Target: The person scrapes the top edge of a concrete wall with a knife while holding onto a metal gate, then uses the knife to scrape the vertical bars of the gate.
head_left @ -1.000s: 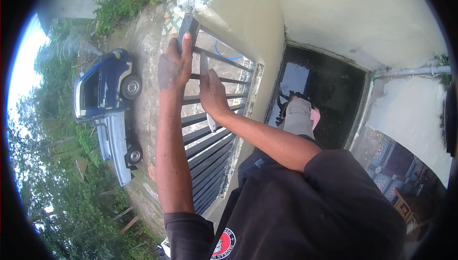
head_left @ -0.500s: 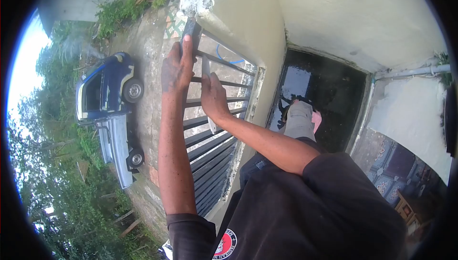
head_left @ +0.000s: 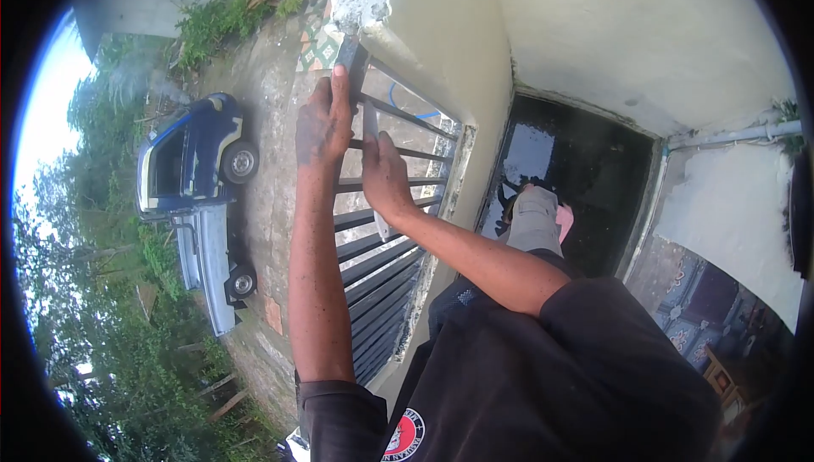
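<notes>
My left hand (head_left: 325, 127) is wrapped around the dark top rail (head_left: 354, 57) of a metal railing, its thumb lying along the rail towards the wall end. Just right of it, my right hand (head_left: 387, 178) grips a flat, pale grey tool (head_left: 370, 120) with a narrow blade-like upper end. The tool's rounded lower end sticks out below the palm, over the dark bars (head_left: 373, 246). Its upper end lies close beside the rail, near my left fingers. Its exact kind I cannot tell.
A cream wall (head_left: 449, 47) with a rough broken end borders the railing. Below right lies a dark, wet floor (head_left: 598, 174), where my leg (head_left: 534, 216) shows. Outside stand a blue pickup truck (head_left: 182, 157) and trees. A pipe (head_left: 738, 136) runs along the right wall.
The view has shifted slightly, so the railing and both hands appear a little further right. Both hands keep their grips, with the tool still beside the rail.
</notes>
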Motion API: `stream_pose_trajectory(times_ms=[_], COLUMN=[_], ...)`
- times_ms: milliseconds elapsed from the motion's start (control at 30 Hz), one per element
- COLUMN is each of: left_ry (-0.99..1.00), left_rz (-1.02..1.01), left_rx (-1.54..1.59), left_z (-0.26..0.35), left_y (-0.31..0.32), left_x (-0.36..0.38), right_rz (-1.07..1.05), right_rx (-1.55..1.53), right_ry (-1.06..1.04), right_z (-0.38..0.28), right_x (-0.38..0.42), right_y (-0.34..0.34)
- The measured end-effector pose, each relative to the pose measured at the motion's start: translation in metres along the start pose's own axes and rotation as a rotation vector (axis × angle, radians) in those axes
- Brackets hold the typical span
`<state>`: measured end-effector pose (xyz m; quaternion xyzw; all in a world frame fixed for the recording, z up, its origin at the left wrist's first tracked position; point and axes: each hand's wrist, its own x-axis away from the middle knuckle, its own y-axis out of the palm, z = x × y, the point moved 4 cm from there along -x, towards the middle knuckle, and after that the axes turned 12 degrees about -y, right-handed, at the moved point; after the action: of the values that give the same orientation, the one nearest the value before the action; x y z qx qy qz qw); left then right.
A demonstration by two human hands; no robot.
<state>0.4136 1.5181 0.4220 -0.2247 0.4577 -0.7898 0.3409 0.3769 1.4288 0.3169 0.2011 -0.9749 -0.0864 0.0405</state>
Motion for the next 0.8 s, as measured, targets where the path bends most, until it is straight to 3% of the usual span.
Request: stream_pose_trajectory(times_ms=[133,267,433,533,600,667,733,800], left_ry=[-0.122,0.0,-0.109,0.003,-0.008,-0.095,-0.133,-0.03], left_rz=[-0.079,0.051,-0.075,0.031,0.029,-0.036,-0.083,-0.003], left_rx=[0.042,-0.014,0.022,-0.029,-0.054,-0.036,0.036,-0.011], left_z=[-0.001,-0.002,-0.005,0.0,-0.001,-0.003,-0.002,0.001], left_y=[0.0,0.001,0.002,0.0,0.002,0.002,0.001,0.0], left_x=[0.002,-0.001,-0.001,0.002,0.002,0.0,-0.002,0.001], right_rz=[-0.034,-0.039,0.033,-0.013,-0.048,-0.008,-0.014,-0.025], right_rx=[-0.077,-0.037,-0.243,-0.051,-0.102,-0.264,-0.209,-0.052], right_ry=[0.109,0.009,0.155,-0.06,-0.02,0.2,0.178,0.013], right_z=[0.009,-0.004,0.025,0.013,0.017,0.029,0.025,0.015], right_x=[-0.004,-0.004,-0.009,-0.008,-0.006,-0.01,-0.012,-0.003], right_y=[-0.004,-0.001,0.01,0.007,0.003,0.002,0.002,0.003])
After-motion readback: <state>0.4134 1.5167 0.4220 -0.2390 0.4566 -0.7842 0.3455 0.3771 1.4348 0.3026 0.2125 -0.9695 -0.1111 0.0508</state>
